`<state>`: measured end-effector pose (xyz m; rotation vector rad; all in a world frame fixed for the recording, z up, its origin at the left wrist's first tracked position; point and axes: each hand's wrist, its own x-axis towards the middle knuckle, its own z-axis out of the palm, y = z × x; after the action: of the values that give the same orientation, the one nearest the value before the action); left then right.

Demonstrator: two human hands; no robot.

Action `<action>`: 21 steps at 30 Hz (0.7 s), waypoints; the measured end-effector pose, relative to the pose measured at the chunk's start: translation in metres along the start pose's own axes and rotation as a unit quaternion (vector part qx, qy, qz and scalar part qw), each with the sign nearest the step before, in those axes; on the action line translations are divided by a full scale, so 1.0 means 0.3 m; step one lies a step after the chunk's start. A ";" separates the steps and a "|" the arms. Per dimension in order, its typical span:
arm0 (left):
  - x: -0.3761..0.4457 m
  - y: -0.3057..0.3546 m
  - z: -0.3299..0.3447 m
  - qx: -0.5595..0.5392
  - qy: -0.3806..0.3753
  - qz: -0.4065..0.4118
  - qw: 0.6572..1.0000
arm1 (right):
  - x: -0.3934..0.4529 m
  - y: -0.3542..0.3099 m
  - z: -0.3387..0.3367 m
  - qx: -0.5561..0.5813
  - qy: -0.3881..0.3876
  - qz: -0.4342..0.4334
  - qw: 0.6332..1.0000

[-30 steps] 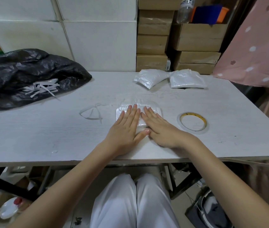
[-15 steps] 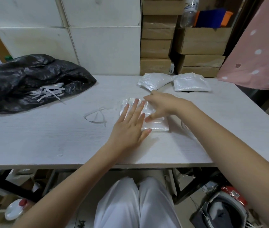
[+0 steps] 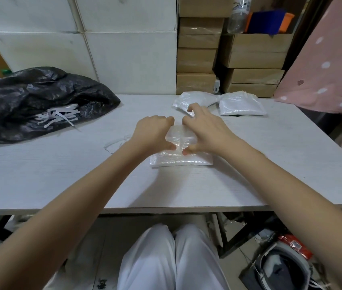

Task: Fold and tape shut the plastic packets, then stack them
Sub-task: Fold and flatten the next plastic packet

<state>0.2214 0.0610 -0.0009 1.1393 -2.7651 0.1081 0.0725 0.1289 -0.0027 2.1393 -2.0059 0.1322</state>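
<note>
A white plastic packet [image 3: 181, 160] lies on the table in front of me, with its clear top flap [image 3: 180, 135] lifted and bent toward me. My left hand [image 3: 153, 133] grips the flap's left side, fingers curled over its far edge and thumb on the near face. On the right side my right hand [image 3: 206, 130] holds it the same way, its thumb tip close to the left thumb. Two more white packets [image 3: 183, 101] [image 3: 241, 106] lie side by side at the table's far edge.
A crumpled black plastic bag [image 3: 40, 95] with several white strips [image 3: 59, 116] on it covers the table's [image 3: 61, 174] left rear. A clear plastic scrap [image 3: 114, 143] lies left of my left wrist. Cardboard boxes [image 3: 197, 59] stack behind the table, and pink dotted cloth [image 3: 333, 65] hangs at the right.
Both hands left their flat press on the packet. They moved to its far end, curled round the clear flap and bent it toward me.
</note>
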 end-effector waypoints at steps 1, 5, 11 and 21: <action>-0.005 0.008 -0.004 0.024 0.007 -0.004 1.000 | -0.007 -0.011 -0.005 -0.018 0.001 0.008 1.000; -0.054 0.027 0.025 0.097 0.095 0.014 0.991 | -0.052 -0.050 0.008 -0.048 0.016 0.043 0.998; -0.173 0.002 0.126 0.073 0.130 0.068 0.986 | -0.142 -0.023 0.073 0.052 0.058 0.042 0.996; -0.259 -0.047 0.182 -0.076 0.054 0.113 0.989 | -0.242 0.014 0.128 0.084 0.124 -0.075 0.986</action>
<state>0.2800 0.0983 -0.0673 0.7586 -2.7417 -0.0162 0.0603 0.1914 -0.0547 2.2358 -1.7419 0.5338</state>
